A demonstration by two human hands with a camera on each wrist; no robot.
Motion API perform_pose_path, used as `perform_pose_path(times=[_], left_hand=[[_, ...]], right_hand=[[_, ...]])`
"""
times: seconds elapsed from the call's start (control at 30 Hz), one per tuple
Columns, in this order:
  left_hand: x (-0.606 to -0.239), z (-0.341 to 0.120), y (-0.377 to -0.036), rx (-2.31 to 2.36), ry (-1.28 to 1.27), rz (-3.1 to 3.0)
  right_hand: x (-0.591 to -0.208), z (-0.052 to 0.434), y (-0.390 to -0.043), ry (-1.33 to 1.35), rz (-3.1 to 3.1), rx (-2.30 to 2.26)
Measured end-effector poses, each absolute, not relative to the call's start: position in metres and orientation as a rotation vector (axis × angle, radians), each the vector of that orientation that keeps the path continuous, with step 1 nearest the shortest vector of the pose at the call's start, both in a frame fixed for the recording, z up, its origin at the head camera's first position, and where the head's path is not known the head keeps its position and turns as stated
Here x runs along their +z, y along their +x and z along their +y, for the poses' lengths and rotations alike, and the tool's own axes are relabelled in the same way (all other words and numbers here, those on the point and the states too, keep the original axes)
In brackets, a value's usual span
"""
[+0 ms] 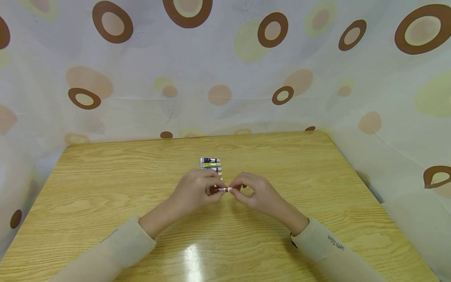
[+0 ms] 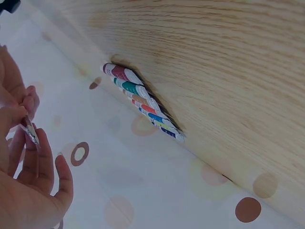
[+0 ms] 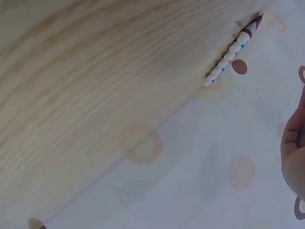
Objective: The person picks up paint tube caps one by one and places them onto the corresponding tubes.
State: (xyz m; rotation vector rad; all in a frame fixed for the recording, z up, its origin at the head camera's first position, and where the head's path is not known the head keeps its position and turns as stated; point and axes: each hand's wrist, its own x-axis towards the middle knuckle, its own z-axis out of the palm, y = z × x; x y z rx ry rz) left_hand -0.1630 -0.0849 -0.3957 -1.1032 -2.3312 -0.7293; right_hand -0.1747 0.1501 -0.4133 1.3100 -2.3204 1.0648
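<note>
Backdrop: a pale curtain [image 1: 225,78] printed with brown rings and tan and green spots encloses the work area on the far side and both flanks; it hangs down to the tabletop edge.

Tabletop [image 1: 105,188]: light wood grain, glossy, with a bright reflection near the front edge; it carries all items noted below.

Sleeves: both forearms enter from the near edge in beige sleeves [image 1: 123,246]; the right cuff bears small printed lettering, not legible.

Left hand [image 1: 195,192]: positioned at mid-tabletop, fingers curled; its grip pinches the body of a small reddish-brown paint tube [image 1: 217,190], which is held roughly level and just above the tabletop; the left wrist view shows the fingertips closed on the tube's flat crimped end.

Right hand [image 1: 253,192]: just beside the left hand, thumb and forefinger pinching the white cap end of the same tube; the remaining fingers are curled under; the right wrist view shows only the edge of the hand.

Row of paint tubes [image 1: 210,165]: lying side by side on the tabletop just beyond the left hand, caps pointing to the person's right; visible labels include dark blue, yellow-green and blue; the nearer tubes are partly hidden by the left hand; the left wrist view also shows dark red, teal and orange labels in the row.
</note>
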Motion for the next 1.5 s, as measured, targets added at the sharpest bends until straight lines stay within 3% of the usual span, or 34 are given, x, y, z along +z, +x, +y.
perform_pose_path(times=[0.57, 1.13, 1.5], left_hand=[[-0.396, -0.084, -0.162, -0.692, -1.118, -2.391], [-0.407, -0.082, -0.169, -0.25, -1.217, -1.923], [-0.403, -0.08, -0.166, -0.444, -1.157, -2.097]], right_hand=[[-0.411, 0.147, -0.174, 1.363, -2.181, 0.695], [-0.408, 0.149, -0.17, 1.278, -2.423, 0.956], [-0.408, 0.151, -0.169, 1.207, -2.506, 1.048]])
